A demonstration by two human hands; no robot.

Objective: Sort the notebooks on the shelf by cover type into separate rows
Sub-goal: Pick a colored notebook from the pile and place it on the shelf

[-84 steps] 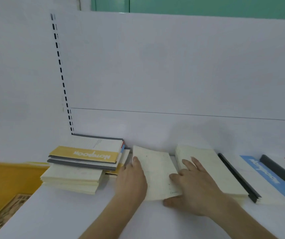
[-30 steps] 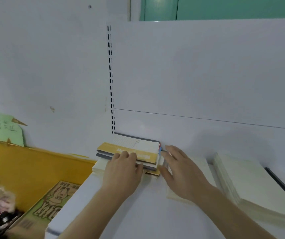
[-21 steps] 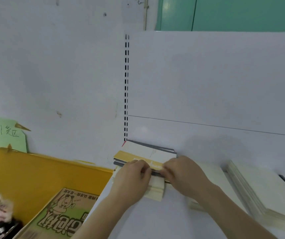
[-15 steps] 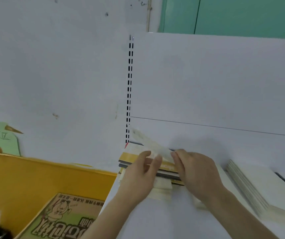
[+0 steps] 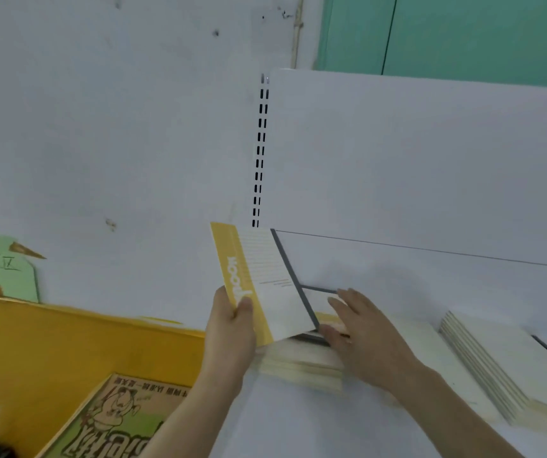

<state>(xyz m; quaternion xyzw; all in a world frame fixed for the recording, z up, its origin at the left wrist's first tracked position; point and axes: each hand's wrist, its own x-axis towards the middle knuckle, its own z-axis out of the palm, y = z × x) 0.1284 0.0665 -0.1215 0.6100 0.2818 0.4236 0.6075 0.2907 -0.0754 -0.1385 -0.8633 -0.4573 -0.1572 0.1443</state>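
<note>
The left hand [image 5: 232,328] holds a notebook [image 5: 265,285] by its lower left edge, thumb on the cover and fingers curled behind, so the book stands nearly upright above the grip, tilted a little to the left. Its cover is white with a yellow band down the left side bearing white lettering, faint ruled lines near the top, and a dark grey spine on the right. The right hand [image 5: 361,335] lies flat, fingers straight, on the pile of notebooks [image 5: 301,365] left on the shelf [image 5: 298,424], just right of the lifted book. A stack of cream notebooks [image 5: 496,368] lies further right.
</note>
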